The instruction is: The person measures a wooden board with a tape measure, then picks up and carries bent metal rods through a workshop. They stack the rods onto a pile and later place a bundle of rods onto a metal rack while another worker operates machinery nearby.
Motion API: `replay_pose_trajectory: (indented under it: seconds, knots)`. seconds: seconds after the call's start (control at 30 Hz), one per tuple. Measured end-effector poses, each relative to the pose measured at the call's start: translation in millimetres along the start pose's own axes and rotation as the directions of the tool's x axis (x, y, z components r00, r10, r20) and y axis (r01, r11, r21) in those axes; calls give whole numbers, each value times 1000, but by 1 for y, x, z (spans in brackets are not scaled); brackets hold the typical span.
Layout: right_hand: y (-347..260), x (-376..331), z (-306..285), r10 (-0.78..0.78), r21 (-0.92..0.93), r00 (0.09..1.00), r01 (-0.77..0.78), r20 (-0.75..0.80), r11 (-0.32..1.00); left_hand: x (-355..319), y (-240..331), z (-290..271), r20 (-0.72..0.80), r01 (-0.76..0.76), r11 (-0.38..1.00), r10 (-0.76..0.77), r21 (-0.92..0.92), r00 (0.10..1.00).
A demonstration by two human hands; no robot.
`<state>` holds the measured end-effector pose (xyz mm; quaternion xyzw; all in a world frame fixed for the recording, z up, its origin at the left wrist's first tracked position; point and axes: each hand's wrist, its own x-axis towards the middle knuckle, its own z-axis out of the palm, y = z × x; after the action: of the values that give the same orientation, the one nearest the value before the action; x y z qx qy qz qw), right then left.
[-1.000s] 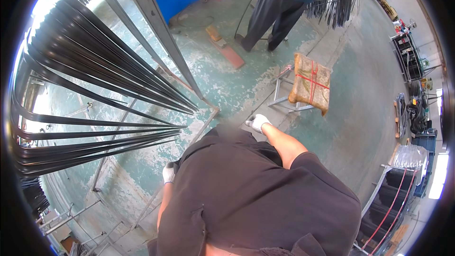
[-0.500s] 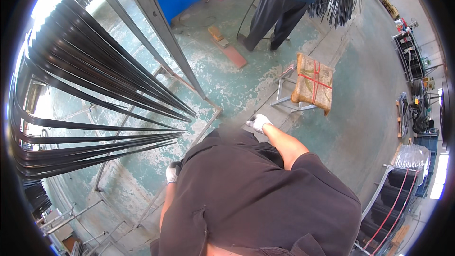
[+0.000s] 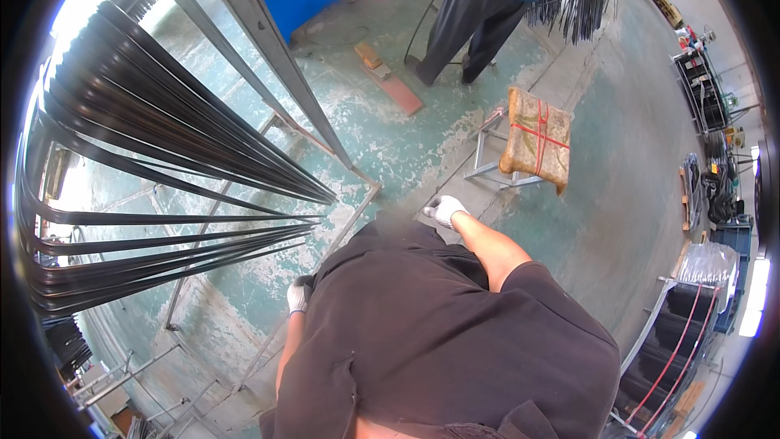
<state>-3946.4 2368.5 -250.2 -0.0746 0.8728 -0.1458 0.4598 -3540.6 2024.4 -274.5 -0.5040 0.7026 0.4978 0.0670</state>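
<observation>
My right hand (image 3: 445, 211), in a white glove, is held in front of my body on the right. Its fingers are loosely bent and slightly apart, and I see nothing in them. The nearest thing to it is a stool (image 3: 538, 142) with a padded cover tied with red cord. On the left, my gloved left hand (image 3: 297, 296) hangs beside my dark clothing, its fingers largely hidden. Nearby, long bent black strips (image 3: 187, 134) hang in a fanned bundle, their ends apart from that hand.
A metal frame (image 3: 280, 69) rises beside the strips, with its foot bars on the worn green floor. Ahead, a person (image 3: 487, 12) stands near more hanging black strips (image 3: 573, 0). A reddish board (image 3: 398, 96) lies on the floor. At right stands a rack (image 3: 662, 341) with red cords.
Some of the lower hanging strips have shifted slightly against each other. My hands have hardly moved.
</observation>
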Motion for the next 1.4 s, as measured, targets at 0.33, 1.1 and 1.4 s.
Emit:
replay_pose_trajectory:
  seconds: [0.33, 1.1, 1.4]
  knots:
    - [5, -4, 4, -28, 19, 996, 29, -80, 999, -10, 14, -2, 0, -56, 995, 56, 78, 998]
    - [2, -7, -5, -16, -15, 1000, 16, -17, 1000, -7, 13, 1, 2, -96, 983, 97, 158, 995]
    - [14, 3, 4, -74, -128, 993, 63, -90, 990, -7, 19, 3, 57, -141, 899, 128, 415, 990]
